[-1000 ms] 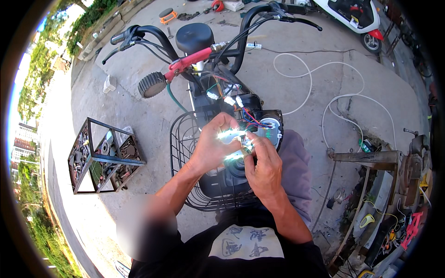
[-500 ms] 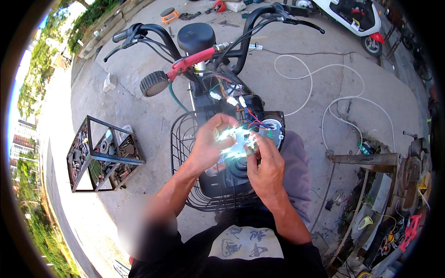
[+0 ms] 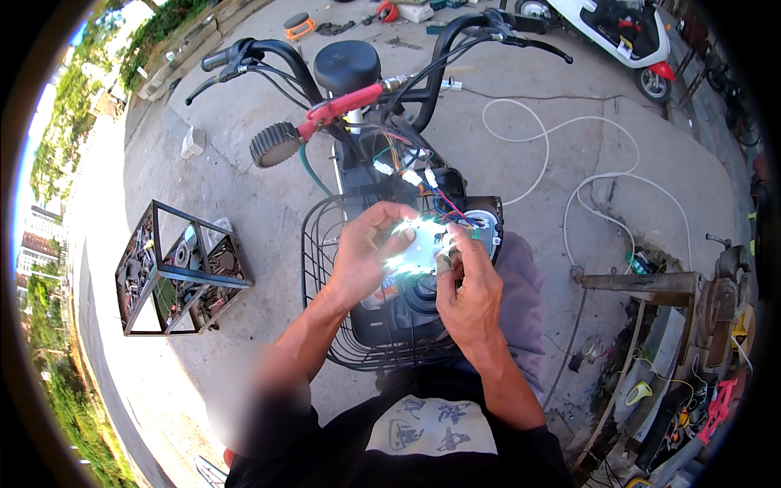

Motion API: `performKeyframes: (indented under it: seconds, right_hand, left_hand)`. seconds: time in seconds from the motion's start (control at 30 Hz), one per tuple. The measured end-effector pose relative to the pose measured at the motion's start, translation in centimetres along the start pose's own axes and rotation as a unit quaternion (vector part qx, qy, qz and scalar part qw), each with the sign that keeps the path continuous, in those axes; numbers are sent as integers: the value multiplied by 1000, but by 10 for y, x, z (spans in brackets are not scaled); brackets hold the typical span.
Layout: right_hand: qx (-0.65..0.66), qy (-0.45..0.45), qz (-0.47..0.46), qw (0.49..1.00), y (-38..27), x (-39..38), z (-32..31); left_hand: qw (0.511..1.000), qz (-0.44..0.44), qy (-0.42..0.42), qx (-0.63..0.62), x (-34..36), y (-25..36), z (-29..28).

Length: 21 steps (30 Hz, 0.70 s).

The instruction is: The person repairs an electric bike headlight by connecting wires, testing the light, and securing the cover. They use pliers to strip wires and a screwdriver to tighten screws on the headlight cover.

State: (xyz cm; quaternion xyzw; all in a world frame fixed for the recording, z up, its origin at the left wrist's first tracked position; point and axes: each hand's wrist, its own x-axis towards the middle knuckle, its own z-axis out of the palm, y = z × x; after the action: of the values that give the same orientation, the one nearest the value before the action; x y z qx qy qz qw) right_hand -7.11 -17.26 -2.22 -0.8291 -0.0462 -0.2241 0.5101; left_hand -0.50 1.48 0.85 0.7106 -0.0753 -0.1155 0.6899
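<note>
A small pale LED light board [image 3: 421, 249], lit brightly around its rim, is held between my hands above the bike's black wire basket [image 3: 316, 272]. My left hand [image 3: 364, 250] pinches its left edge between thumb and fingers. On the opposite edge my right hand [image 3: 472, 281] has its thumb and fingertips closed. Glare hides the exact contact points. Just beyond the board, coloured wires [image 3: 446, 203] run to white plug connectors [image 3: 412, 176]. A round instrument unit [image 3: 486, 230] sits right of the board, by the right fingers.
Across the black handlebar [image 3: 286, 65] lies a red tyre inflator [image 3: 350, 102] with a black-cased gauge. At left stands a metal-framed bin [image 3: 203, 281] of parts. A white hose [image 3: 598, 175] loops over the ground at right. A tool-laden bench [image 3: 643, 281] stands lower right, a white scooter [image 3: 610, 28] far right.
The bike and board sit slightly farther right in view. My left thumb has drawn back a little from the board's middle, and the right fingers have shifted slightly at its edge.
</note>
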Motion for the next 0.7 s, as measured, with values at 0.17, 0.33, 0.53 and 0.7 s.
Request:
performKeyframes:
  seconds: [0.17,0.33,0.53,0.7]
  right_hand:
    - [20,-19,-5,1000,-1,-1,-3]
    - [25,-22,-22,999,1,-1,-3]
    - [18,-16,-32,999,2,-1,-3]
    - [27,-10,-24,999,3,-1,-2]
  left_hand:
    - [1000,5,13,-9,0,3,1]
    - [1000,9,23,-14,0,0,2]
    - [999,12,21,-40,0,-2,3]
    - [998,7,20,-58,-1,-2,1]
